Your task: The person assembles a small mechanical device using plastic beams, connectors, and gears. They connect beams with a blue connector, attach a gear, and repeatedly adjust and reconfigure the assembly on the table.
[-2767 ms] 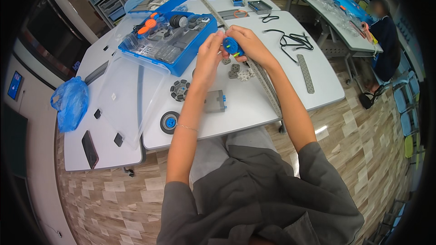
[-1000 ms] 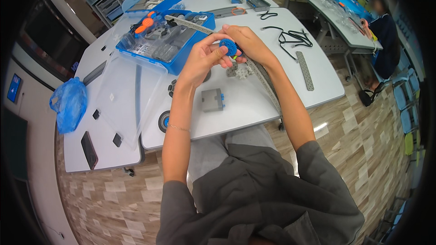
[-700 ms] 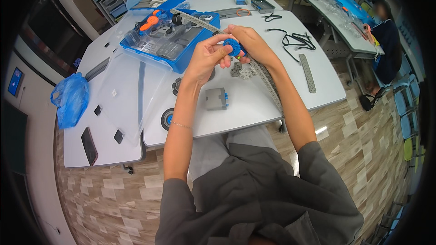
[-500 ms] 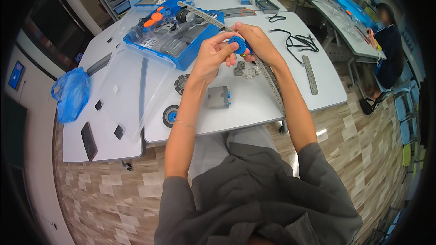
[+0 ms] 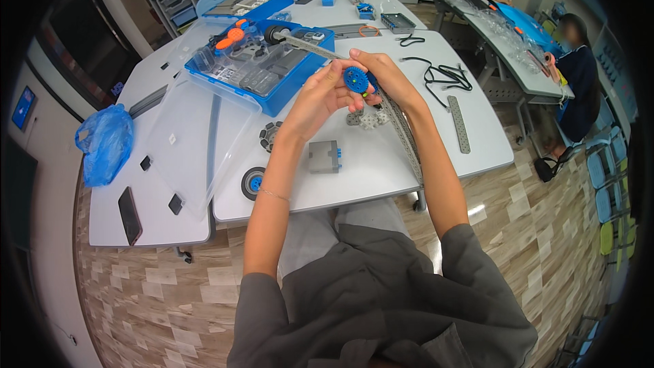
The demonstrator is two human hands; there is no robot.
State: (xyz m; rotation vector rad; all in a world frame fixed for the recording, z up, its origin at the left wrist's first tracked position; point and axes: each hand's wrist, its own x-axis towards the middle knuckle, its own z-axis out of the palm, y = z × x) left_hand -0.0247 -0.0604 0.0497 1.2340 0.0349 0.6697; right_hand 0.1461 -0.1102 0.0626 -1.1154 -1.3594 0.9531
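Note:
Above the table, a blue toothed gear [image 5: 355, 80] sits on a long grey perforated beam [image 5: 407, 138] that runs slantwise between my hands. My left hand [image 5: 319, 99] is curled beside and under the gear, palm partly showing, its fingertips against the gear's lower edge. Closed round the beam just right of the gear is my right hand [image 5: 385, 75]; its fingertips are partly hidden. A small green-yellow piece shows under the gear. Light grey connector pieces [image 5: 372, 120] lie beneath my hands. Near my left forearm are a grey box-shaped module [image 5: 324, 157] and a grey wheel with a blue hub [image 5: 253, 182].
A blue parts bin [image 5: 276, 101] with orange and grey pieces stands at the back left. A clear plastic lid [image 5: 180, 140], a phone [image 5: 129, 215] and a blue plastic bag [image 5: 105, 144] lie left. Black cables [image 5: 446, 76] and a flat grey plate [image 5: 459, 124] lie right. Other people sit beyond.
My left thumb has come off the gear's face, so more of the gear shows. The hands stay close together around the beam. The view has shifted slightly.

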